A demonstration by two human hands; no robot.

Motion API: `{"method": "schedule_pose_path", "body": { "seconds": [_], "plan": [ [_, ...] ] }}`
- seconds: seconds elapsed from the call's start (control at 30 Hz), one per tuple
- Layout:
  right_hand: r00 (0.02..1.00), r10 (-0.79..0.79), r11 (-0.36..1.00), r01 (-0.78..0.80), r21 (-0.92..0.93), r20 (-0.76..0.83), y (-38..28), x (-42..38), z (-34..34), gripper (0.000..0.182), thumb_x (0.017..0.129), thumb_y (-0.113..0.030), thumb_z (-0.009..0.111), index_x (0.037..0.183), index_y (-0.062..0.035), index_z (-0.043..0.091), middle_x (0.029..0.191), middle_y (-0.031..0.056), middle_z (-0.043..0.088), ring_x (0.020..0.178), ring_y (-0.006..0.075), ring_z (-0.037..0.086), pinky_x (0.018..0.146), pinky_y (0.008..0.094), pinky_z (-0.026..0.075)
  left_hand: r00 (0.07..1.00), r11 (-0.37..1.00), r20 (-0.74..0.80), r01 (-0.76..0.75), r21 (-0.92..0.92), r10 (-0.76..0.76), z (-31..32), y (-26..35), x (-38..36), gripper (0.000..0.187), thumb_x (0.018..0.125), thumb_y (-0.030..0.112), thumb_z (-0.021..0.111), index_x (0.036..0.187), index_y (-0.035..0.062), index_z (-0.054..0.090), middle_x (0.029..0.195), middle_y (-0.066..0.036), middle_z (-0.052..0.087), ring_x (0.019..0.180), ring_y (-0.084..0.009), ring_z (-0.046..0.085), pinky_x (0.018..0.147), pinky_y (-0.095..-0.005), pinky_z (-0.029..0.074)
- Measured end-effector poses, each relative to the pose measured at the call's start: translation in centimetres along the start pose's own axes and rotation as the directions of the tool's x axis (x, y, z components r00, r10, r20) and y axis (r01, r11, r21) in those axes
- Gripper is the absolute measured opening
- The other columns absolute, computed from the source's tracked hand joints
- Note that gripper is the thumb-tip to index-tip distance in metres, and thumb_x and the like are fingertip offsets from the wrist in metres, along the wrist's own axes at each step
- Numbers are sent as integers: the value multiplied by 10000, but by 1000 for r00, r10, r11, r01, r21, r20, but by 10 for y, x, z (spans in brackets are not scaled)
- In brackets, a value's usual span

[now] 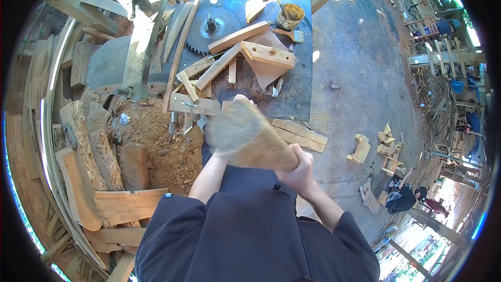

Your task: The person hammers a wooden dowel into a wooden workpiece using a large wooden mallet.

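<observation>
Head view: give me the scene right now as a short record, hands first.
Right hand: closed on the narrow end of a wood piece
Left hand: mostly hidden behind the wood piece; grip unclear
Wood piece: blurred, wide end toward the left hand
Table: saw blade, tin, brush, drilled block, scattered offcuts
Brush: lying just below the tin
Background, right: at least one other person

A table (298,89) bears a saw blade (222,23), stained tub (290,19), brush (298,36) and wood pieces (237,38).
</observation>
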State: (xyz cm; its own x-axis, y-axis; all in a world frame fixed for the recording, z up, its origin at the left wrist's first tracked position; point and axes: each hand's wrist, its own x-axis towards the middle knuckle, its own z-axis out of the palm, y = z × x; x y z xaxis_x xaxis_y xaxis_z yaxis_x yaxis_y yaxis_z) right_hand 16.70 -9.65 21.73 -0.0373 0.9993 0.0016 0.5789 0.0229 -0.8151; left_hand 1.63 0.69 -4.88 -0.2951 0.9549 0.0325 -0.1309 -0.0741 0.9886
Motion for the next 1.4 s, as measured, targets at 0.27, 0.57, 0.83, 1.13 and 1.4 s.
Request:
{"method": "schedule_pose_path", "body": {
  "seconds": [0.27, 0.57, 0.83, 1.13, 1.4],
  "plan": [
    [983, 77, 997, -79, -3, -167, -26, 24, -18, 285, 810, -158, 834, 976, -14, 653, 781, 212, 742, 747, 386, 772, 649, 431, 591, 978, 988, 210, -48, 147, 16, -10, 80, 25, 176, 916, -3, 780, 921, 54, 614, 805, 4, 626, 713, -152, 620, 733, -331, 554],
    [994, 107, 930, -102, -353, -5, -1, 8, -15, 488, 818, -401, 899, 999, -7, 675, 809, 223, 760, 752, 363, 791, 682, 433, 608, 928, 938, 271, -305, 162, 255, -6, 41, 15, 196, 879, -2, 813, 939, 8, 627, 858, -127, 683, 773, -226, 687, 762, -373, 577],
    [974, 226, 916, -218, -336, -18, 60, -4, -2, 262, 840, -126, 830, 991, 17, 670, 746, 228, 722, 754, 334, 797, 662, 380, 583, 883, 920, 385, -354, 167, 269, 33, 58, 21, 244, 780, 3, 815, 911, 22, 609, 837, -160, 643, 795, -354, 695, 703, -434, 557],
    [920, 189, 979, -205, -9, -343, 52, -45, -11, 247, 876, -68, 817, 1067, 42, 706, 820, 168, 739, 778, 146, 731, 725, 342, 570, 634, 709, 701, -655, 263, 326, 50, 37, -22, 304, 672, 75, 794, 907, 75, 601, 882, -90, 614, 897, -304, 648, 766, -414, 554],
    [853, 441, 890, -455, 13, -279, 104, -69, 1, 295, 881, -154, 832, 1093, 14, 713, 788, 156, 739, 709, 185, 733, 692, 370, 570, 735, 781, 553, -584, 223, 392, 5, 62, -28, 188, 875, 33, 775, 811, 44, 600, 805, -112, 584, 786, -320, 596, 707, -425, 501]
  ]
}}
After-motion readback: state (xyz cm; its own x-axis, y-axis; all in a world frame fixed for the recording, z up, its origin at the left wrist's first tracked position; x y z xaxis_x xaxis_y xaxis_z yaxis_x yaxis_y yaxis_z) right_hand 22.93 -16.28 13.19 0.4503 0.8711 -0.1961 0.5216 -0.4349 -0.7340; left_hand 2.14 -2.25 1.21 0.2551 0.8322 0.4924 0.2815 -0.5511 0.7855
